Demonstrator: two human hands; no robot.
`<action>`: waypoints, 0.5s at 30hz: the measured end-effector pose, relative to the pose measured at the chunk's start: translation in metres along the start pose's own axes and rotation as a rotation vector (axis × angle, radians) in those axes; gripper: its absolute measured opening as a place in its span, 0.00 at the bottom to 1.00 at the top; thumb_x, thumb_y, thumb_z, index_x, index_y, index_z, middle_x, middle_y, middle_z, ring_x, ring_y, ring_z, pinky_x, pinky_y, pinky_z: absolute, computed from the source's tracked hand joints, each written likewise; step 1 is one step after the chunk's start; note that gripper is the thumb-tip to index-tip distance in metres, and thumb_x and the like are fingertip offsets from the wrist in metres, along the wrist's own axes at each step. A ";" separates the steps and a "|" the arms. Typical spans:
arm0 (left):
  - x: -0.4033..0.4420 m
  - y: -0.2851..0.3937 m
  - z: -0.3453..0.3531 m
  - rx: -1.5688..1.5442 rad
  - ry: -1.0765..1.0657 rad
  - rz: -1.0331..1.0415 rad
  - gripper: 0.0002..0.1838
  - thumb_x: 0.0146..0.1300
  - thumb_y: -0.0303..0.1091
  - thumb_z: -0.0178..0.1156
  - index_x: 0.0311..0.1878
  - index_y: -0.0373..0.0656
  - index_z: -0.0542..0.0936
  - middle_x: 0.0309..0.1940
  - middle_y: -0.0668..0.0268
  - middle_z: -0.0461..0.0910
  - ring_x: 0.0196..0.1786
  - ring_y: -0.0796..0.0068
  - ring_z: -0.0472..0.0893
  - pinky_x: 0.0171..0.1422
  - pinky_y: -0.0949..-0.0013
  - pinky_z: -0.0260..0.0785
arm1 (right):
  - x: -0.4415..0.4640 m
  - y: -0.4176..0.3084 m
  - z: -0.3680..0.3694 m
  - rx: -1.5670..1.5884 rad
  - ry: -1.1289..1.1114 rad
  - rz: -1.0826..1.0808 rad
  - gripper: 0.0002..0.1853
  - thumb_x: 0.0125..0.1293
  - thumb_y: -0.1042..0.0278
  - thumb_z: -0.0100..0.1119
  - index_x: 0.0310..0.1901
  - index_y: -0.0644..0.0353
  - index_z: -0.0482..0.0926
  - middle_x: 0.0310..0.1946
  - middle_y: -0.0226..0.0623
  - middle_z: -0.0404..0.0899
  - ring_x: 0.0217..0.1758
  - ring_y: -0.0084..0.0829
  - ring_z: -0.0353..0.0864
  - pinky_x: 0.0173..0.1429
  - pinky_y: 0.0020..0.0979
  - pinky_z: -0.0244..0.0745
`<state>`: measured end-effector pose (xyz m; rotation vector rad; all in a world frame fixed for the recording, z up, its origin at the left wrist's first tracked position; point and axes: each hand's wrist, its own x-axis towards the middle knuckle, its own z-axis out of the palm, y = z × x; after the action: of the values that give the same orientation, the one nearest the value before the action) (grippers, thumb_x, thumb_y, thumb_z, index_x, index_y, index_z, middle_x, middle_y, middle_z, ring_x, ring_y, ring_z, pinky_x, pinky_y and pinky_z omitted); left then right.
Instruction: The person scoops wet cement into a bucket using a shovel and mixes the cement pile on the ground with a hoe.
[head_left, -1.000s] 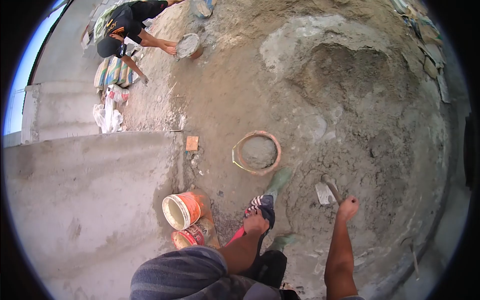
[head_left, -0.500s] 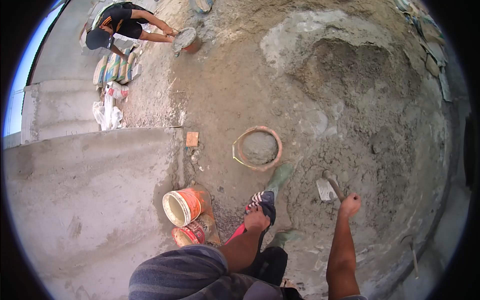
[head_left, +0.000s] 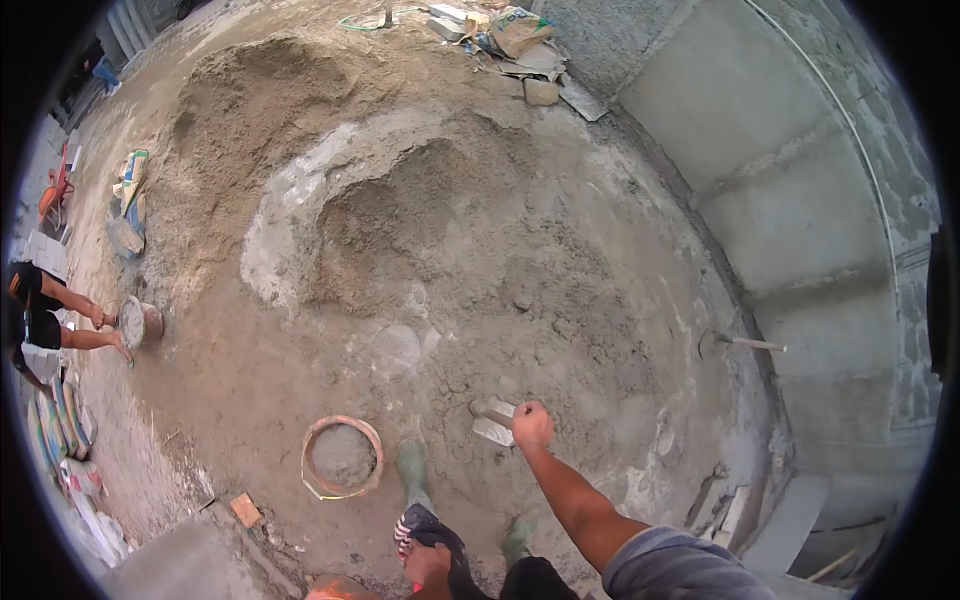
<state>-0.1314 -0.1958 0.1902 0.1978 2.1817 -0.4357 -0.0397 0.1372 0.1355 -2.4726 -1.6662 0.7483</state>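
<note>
My right hand (head_left: 533, 426) is closed round the wooden handle of a hoe (head_left: 494, 431). The hoe's pale metal blade rests on the wet grey mortar in front of my boots. My left hand (head_left: 428, 565) lies on my left knee, fingers over the dark trouser leg beside its white stripes; nothing shows in it. To the left of my green boot (head_left: 413, 474) stands a round bucket (head_left: 378, 449) filled with grey mortar, its handle lying down on the near side.
A large hollowed sand and mortar heap (head_left: 420, 190) spreads ahead. At far left, a person (head_left: 50, 310) bends by another mortar-filled bucket (head_left: 151, 322). Cement bags (head_left: 62, 425) lie below there. A long-handled tool (head_left: 745, 342) leans near the concrete wall (head_left: 820, 220) at right.
My view has swung right, so the scene sits further left and the wall shows. My right hand still grips the hoe, and my left hand remains on the knee.
</note>
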 end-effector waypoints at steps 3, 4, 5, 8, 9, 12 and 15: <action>0.007 -0.004 0.004 -0.043 -0.064 0.011 0.43 0.61 0.54 0.63 0.75 0.39 0.67 0.73 0.43 0.69 0.74 0.48 0.71 0.75 0.52 0.68 | -0.004 0.005 -0.004 -0.016 0.009 0.021 0.13 0.62 0.55 0.58 0.39 0.50 0.88 0.40 0.46 0.88 0.47 0.53 0.87 0.52 0.51 0.80; 0.010 -0.001 0.004 -0.042 -0.054 0.015 0.43 0.62 0.54 0.63 0.75 0.39 0.67 0.73 0.43 0.69 0.74 0.48 0.71 0.76 0.52 0.68 | 0.001 0.002 0.000 -0.020 0.014 0.013 0.13 0.62 0.55 0.58 0.39 0.50 0.88 0.40 0.46 0.88 0.47 0.53 0.86 0.51 0.51 0.80; 0.009 -0.002 0.006 -0.038 -0.046 0.016 0.43 0.62 0.54 0.63 0.75 0.39 0.67 0.73 0.42 0.69 0.74 0.48 0.71 0.76 0.52 0.68 | 0.004 0.001 0.002 -0.003 0.016 -0.001 0.13 0.62 0.55 0.58 0.39 0.50 0.88 0.40 0.46 0.88 0.47 0.53 0.86 0.51 0.51 0.80; -0.001 0.004 -0.005 -0.013 -0.038 -0.004 0.42 0.63 0.54 0.62 0.76 0.40 0.66 0.74 0.43 0.68 0.74 0.48 0.72 0.76 0.53 0.68 | 0.005 0.006 0.005 -0.005 0.000 -0.003 0.12 0.62 0.56 0.58 0.39 0.50 0.88 0.40 0.45 0.88 0.46 0.53 0.86 0.51 0.51 0.80; -0.002 0.005 -0.004 0.004 -0.025 0.009 0.42 0.64 0.54 0.61 0.76 0.41 0.66 0.75 0.44 0.67 0.75 0.49 0.71 0.76 0.53 0.68 | 0.005 0.002 0.004 -0.025 0.022 -0.026 0.13 0.63 0.56 0.58 0.40 0.50 0.88 0.40 0.45 0.88 0.46 0.53 0.86 0.51 0.50 0.80; 0.001 0.008 -0.006 0.050 -0.069 -0.008 0.41 0.65 0.54 0.59 0.77 0.42 0.66 0.76 0.47 0.67 0.75 0.51 0.71 0.75 0.53 0.68 | 0.005 0.007 0.004 0.006 -0.032 0.014 0.13 0.65 0.56 0.59 0.42 0.52 0.88 0.42 0.45 0.88 0.48 0.53 0.86 0.52 0.48 0.79; 0.004 0.007 0.000 0.066 -0.042 0.002 0.41 0.65 0.55 0.58 0.77 0.43 0.66 0.75 0.48 0.68 0.71 0.48 0.75 0.73 0.52 0.71 | 0.002 -0.003 -0.004 0.009 -0.065 0.041 0.13 0.66 0.59 0.57 0.45 0.53 0.88 0.44 0.47 0.88 0.51 0.53 0.85 0.54 0.49 0.78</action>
<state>-0.1318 -0.1898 0.1853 0.2254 2.1270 -0.5072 -0.0399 0.1415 0.1394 -2.5091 -1.6337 0.8474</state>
